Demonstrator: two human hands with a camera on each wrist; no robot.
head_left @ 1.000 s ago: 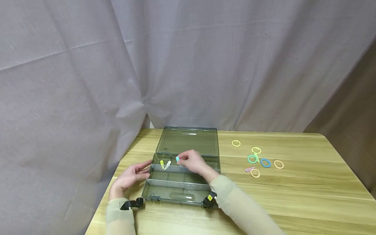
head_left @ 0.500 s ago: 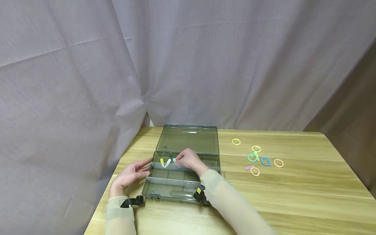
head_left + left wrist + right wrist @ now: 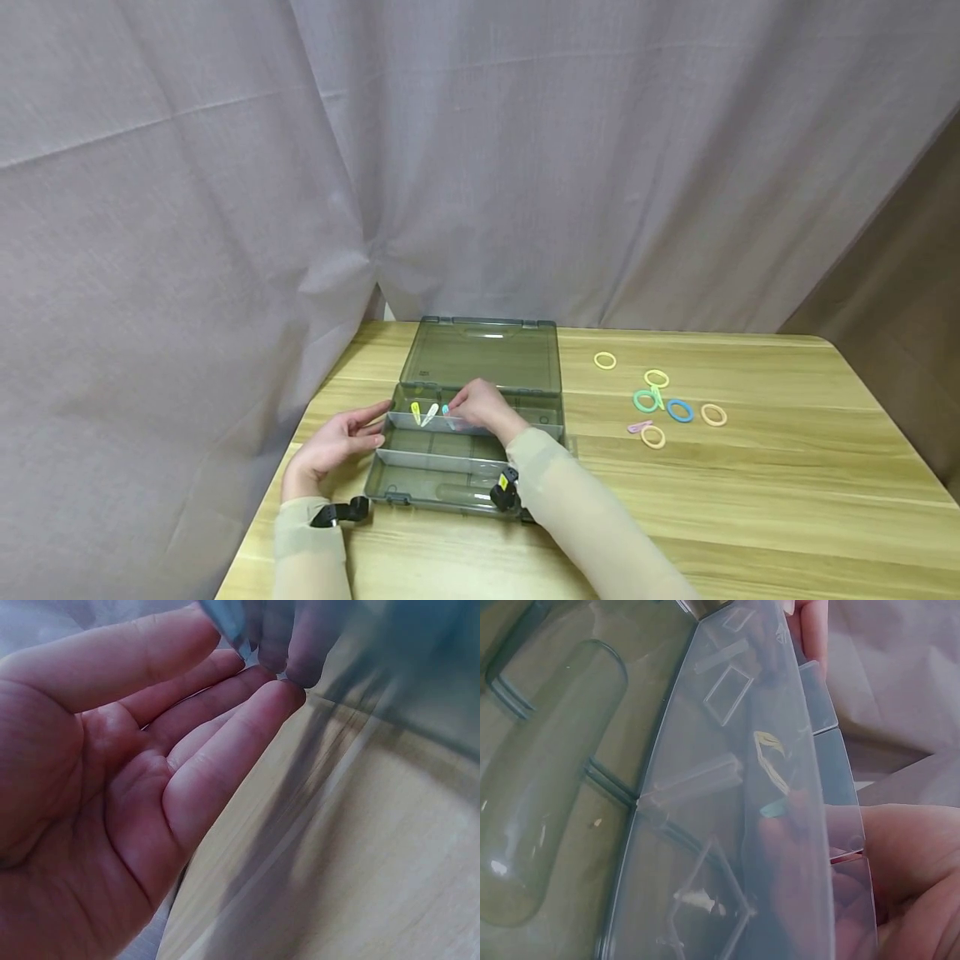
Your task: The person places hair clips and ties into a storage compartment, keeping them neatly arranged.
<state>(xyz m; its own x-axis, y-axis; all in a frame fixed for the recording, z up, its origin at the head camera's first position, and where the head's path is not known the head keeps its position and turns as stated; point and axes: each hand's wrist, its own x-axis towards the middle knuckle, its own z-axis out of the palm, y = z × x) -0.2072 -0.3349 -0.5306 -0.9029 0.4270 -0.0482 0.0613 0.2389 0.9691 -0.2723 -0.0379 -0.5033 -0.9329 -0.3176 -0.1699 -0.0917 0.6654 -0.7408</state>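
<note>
A smoky-green plastic box [image 3: 412, 479] lies with its lid [image 3: 480, 358] folded back; two translucent dividers split it into long compartments. My left hand [image 3: 335, 443] rests beside the box's left wall, its fairly straight fingertips touching it. Inside the back compartment, my right hand [image 3: 483, 406] pinches a light-blue snap hair clip [image 3: 446, 410] between thumb and fingers. To its left, a yellow hair clip [image 3: 416, 412] and a white one [image 3: 430, 414] lean near the rear divider. Through that divider in the right wrist view, the blue clip's end [image 3: 775, 808] shows blurred beside my fingertips.
On the wooden table [image 3: 750, 500] to the right lie several rings, among them a blue ring [image 3: 679, 411] and a green ring [image 3: 645, 401]. A pink hair clip [image 3: 639, 427] and a light-green one [image 3: 657, 397] are among them. Grey curtain [image 3: 480, 167] hangs behind.
My right hand has moved slightly left and lower, bringing the blue hair clip down into the back compartment beside the white one. My left hand stays at the box's side.
</note>
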